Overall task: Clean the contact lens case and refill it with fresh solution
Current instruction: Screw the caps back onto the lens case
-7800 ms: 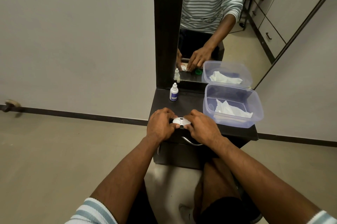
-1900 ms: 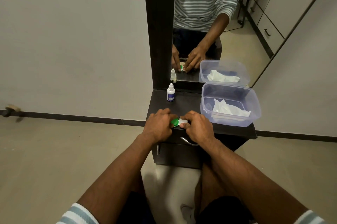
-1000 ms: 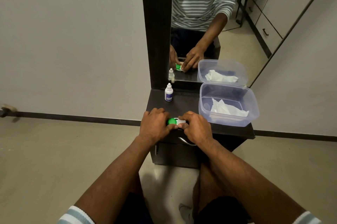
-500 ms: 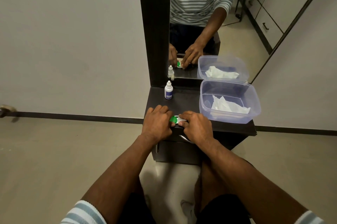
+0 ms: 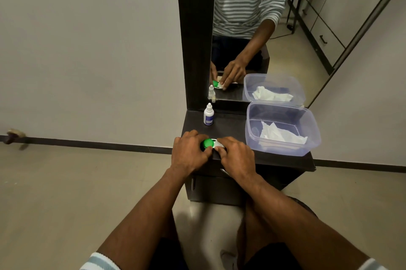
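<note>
The small white plastic contact lens case (image 5: 216, 144) with its round green screw cap (image 5: 207, 143) lies at the near edge of the dark brown table (image 5: 228, 126), close to the drop to the floor, and both hands are on it. The left hand (image 5: 189, 153) has its grip closed around the green cap, fingertips curled on its rim; the right hand (image 5: 236, 155) has its grip pressed shut on the white half beside it, pinning the case down. So the case sits between the two grips, touching both, mostly hidden under the fingers. The likely trouble is a slip: if the cap gives suddenly or the right hand eases, the light case could skid off the edge, or any old solution inside could spill. The small white dropper bottle with a blue label (image 5: 208, 115) stands well behind, and the clear plastic tub (image 5: 283, 149) holding crumpled white tissue (image 5: 281, 134) sits to the right, both clear of the hands.
</note>
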